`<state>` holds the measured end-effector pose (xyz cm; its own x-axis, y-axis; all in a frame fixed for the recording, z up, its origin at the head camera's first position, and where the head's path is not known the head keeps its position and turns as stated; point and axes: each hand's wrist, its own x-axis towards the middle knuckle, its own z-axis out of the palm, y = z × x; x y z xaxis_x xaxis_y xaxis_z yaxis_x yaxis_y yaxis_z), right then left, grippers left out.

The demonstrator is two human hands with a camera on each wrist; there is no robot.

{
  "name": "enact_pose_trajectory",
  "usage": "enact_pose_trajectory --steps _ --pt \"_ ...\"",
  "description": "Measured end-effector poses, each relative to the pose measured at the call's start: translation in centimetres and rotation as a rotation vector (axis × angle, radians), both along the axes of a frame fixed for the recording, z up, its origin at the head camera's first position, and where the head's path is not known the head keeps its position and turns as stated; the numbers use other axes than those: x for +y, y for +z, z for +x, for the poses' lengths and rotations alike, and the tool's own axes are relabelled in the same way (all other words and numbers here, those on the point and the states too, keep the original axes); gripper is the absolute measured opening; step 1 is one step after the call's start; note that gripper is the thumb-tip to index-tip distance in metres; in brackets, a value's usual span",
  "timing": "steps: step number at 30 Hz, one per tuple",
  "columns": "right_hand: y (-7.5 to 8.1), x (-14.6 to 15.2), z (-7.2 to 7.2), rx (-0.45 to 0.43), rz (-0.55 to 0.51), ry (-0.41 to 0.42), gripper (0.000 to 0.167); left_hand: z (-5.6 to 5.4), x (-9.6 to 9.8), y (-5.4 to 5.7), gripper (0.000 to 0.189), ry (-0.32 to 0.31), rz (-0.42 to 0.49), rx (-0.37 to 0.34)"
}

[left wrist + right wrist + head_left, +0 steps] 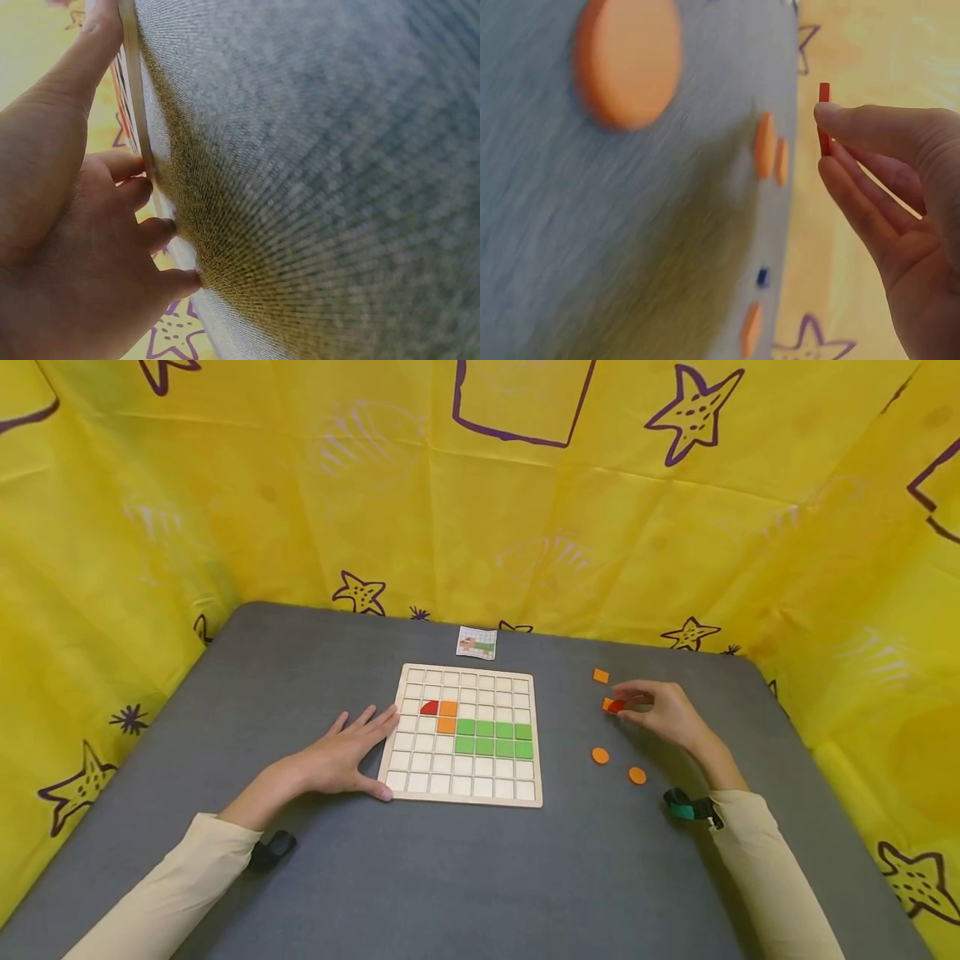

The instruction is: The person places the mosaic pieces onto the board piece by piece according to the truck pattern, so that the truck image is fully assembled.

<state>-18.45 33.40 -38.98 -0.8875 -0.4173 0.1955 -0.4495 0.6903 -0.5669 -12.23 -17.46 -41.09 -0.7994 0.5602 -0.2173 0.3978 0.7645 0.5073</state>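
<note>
My left hand [337,758] lies with spread fingers at the left edge of a wooden grid board [465,801]. Its thumb touches the lower left corner. On the board sit a red quarter-round piece [430,707], two orange squares [447,717] and a double row of green squares [495,739]. Off to the right, above the table, my right hand [667,714] pinches a thin red piece [824,93] between thumb and fingertips; the right wrist view shows it edge-on. Just behind that piece in the head view is an orange square [607,703], partly hidden.
Another orange square [601,676] lies farther back. Two orange discs, a left one [600,756] and a right one [637,775], are nearer the front. Behind the board stands a small printed card [476,644]. Yellow patterned cloth [480,527] encloses the grey table [450,877].
</note>
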Motion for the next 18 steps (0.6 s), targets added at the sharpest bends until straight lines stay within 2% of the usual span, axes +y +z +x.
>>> enact_pose_trajectory --steps 10,18 --pt "1.6 -4.1 -0.7 0.059 -0.040 0.083 0.036 -0.1 0.1 0.0 0.120 0.004 -0.017 0.004" --pt "1.9 -7.0 -0.8 0.084 -0.055 0.085 0.034 -0.1 0.0 0.1 0.120 0.008 -0.016 0.000"
